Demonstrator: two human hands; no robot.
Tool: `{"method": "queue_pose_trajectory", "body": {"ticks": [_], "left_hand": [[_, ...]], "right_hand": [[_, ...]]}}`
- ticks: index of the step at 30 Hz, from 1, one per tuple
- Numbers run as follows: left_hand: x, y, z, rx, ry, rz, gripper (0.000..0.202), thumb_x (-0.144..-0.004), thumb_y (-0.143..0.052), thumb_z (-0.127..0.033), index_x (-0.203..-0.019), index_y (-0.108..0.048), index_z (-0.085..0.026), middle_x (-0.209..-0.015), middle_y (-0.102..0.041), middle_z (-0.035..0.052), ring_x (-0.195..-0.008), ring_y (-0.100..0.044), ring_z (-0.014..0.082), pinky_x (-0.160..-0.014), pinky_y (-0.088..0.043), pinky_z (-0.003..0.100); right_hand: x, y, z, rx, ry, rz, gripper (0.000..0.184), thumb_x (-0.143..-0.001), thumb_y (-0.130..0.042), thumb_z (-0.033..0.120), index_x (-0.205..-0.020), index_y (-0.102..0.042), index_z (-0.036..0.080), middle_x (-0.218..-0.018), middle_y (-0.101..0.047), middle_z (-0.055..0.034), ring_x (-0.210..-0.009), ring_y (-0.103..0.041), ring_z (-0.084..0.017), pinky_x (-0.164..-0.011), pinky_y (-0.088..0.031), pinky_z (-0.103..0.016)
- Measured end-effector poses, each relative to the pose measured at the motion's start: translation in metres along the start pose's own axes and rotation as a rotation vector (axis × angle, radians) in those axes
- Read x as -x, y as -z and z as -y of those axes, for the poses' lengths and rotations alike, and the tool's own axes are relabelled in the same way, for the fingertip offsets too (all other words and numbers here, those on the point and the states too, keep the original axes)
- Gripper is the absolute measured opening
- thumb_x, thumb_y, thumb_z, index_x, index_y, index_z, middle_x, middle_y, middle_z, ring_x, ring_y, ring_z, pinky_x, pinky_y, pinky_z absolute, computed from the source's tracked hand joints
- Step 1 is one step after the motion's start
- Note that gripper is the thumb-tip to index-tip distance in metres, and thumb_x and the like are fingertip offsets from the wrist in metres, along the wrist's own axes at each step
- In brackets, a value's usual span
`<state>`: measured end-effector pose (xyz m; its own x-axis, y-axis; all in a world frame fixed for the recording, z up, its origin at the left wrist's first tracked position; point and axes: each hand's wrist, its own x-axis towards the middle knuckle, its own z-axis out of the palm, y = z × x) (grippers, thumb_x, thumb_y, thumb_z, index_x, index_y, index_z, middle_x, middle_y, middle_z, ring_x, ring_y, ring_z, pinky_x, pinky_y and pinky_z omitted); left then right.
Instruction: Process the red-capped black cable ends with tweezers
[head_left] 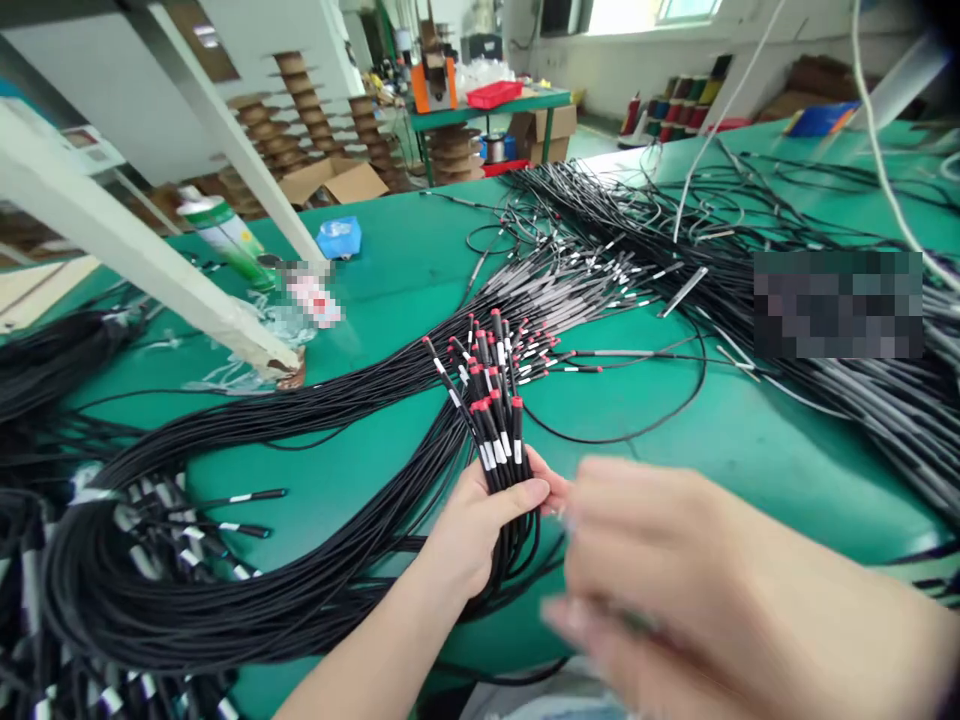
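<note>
My left hand [480,530] is closed around a bundle of thin black cables [496,430] with red tips and white bands, holding them upright over the green table [697,430]. The cables trail left into a large black coil [225,560]. My right hand [675,590] is close to the camera at the lower right, right beside the left hand. It is smeared by motion, so its fingers and anything in them do not show.
More loose red-tipped cables [555,350] lie behind the bundle. A big heap of black cables [675,230] covers the far right. A white frame leg [150,260], a green-and-white can [225,230] and a blue packet [339,238] stand at the left.
</note>
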<state>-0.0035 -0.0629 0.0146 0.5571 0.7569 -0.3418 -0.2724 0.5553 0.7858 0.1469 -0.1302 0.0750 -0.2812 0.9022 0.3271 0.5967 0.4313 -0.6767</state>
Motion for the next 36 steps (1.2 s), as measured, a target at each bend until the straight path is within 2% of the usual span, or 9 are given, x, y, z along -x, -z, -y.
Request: {"method": "queue_pose_trajectory", "body": {"ticks": [4,7,11,16,21,23,29,32,36], "left_hand": [[-0.006,0.008,0.012,0.011,-0.066,0.2,0.02,-0.078,-0.077,-0.03,-0.08,-0.065,-0.015,-0.059,-0.067,0.001,-0.046,-0.053,0.0088,-0.05,-0.042,0.021],[-0.009,0.012,0.017,-0.004,-0.066,0.314,0.029,-0.08,-0.075,-0.042,-0.09,-0.064,-0.018,-0.042,-0.049,-0.0069,-0.033,-0.036,0.0065,-0.038,-0.027,0.02],[-0.007,0.012,0.01,-0.144,-0.011,0.427,0.031,-0.081,-0.073,-0.043,-0.072,-0.061,-0.016,-0.041,-0.047,-0.0049,-0.037,-0.042,0.0082,-0.043,-0.033,0.022],[-0.01,0.013,0.004,-0.249,0.002,0.583,0.034,-0.079,-0.074,-0.043,-0.068,-0.063,-0.013,-0.056,-0.063,0.0046,-0.057,-0.06,0.0148,-0.061,-0.046,0.026],[-0.018,0.009,0.01,-0.078,-0.036,0.497,0.037,-0.074,-0.079,-0.044,-0.081,-0.06,-0.013,-0.053,-0.061,0.0009,-0.048,-0.06,0.0151,-0.051,-0.046,0.025],[-0.016,0.006,0.009,-0.091,-0.07,0.512,0.037,-0.077,-0.076,-0.045,-0.078,-0.058,-0.014,-0.047,-0.055,-0.0022,-0.041,-0.052,0.0112,-0.047,-0.042,0.023],[-0.006,0.0,-0.004,-0.279,-0.059,0.579,0.034,-0.085,-0.068,-0.045,-0.075,-0.057,-0.015,-0.041,-0.047,-0.0055,-0.035,-0.039,0.0068,-0.046,-0.036,0.021],[-0.005,-0.003,-0.006,-0.329,-0.038,0.555,0.032,-0.082,-0.072,-0.041,-0.072,-0.059,-0.014,-0.043,-0.053,-0.003,-0.039,-0.044,0.0074,-0.05,-0.037,0.022],[-0.006,-0.005,-0.007,-0.297,-0.011,0.515,0.034,-0.076,-0.076,-0.043,-0.072,-0.059,-0.015,-0.048,-0.058,-0.0012,-0.047,-0.056,0.0113,-0.054,-0.04,0.023]], "right_hand": [[-0.023,0.005,-0.046,-0.236,-0.353,-0.253,0.038,-0.095,-0.054,0.05,-0.076,-0.061,0.018,-0.063,-0.048,0.0005,-0.055,-0.044,-0.011,-0.049,-0.037,-0.024],[-0.044,-0.003,-0.069,-0.764,-0.46,-0.122,0.057,-0.08,-0.061,0.071,-0.093,-0.068,0.015,-0.073,-0.057,-0.0036,-0.063,-0.052,-0.014,-0.051,-0.045,-0.025],[-0.067,-0.006,-0.071,-1.085,-0.481,-0.022,0.064,-0.069,-0.067,0.076,-0.091,-0.071,0.016,-0.077,-0.064,-0.0054,-0.064,-0.058,-0.014,-0.054,-0.05,-0.023],[-0.08,-0.002,-0.058,-0.962,-0.479,-0.092,0.055,-0.066,-0.076,0.067,-0.083,-0.07,0.015,-0.065,-0.062,-0.0023,-0.053,-0.056,-0.012,-0.047,-0.046,-0.022],[-0.074,-0.015,-0.042,-0.835,-0.381,-0.25,0.043,-0.075,-0.073,0.061,-0.08,-0.065,0.019,-0.068,-0.056,0.0026,-0.058,-0.048,-0.009,-0.055,-0.043,-0.02],[-0.07,-0.015,-0.041,-0.772,-0.338,-0.215,0.043,-0.078,-0.07,0.061,-0.08,-0.067,0.019,-0.069,-0.054,0.0012,-0.063,-0.048,-0.01,-0.057,-0.043,-0.021],[-0.084,0.039,-0.056,-0.792,-0.28,-0.196,0.058,-0.076,-0.062,0.074,-0.092,-0.068,0.018,-0.074,-0.047,0.0,-0.062,-0.047,-0.011,-0.051,-0.04,-0.023],[-0.087,0.057,-0.046,-0.503,-0.224,-0.081,0.047,-0.086,-0.058,0.063,-0.074,-0.056,0.018,-0.062,-0.037,0.0043,-0.052,-0.032,-0.008,-0.046,-0.027,-0.023],[-0.077,0.048,-0.021,-0.01,-0.048,-0.05,0.043,-0.099,-0.044,0.043,-0.064,-0.036,0.02,-0.061,-0.036,0.0039,-0.055,-0.031,-0.009,-0.051,-0.028,-0.025]]}}
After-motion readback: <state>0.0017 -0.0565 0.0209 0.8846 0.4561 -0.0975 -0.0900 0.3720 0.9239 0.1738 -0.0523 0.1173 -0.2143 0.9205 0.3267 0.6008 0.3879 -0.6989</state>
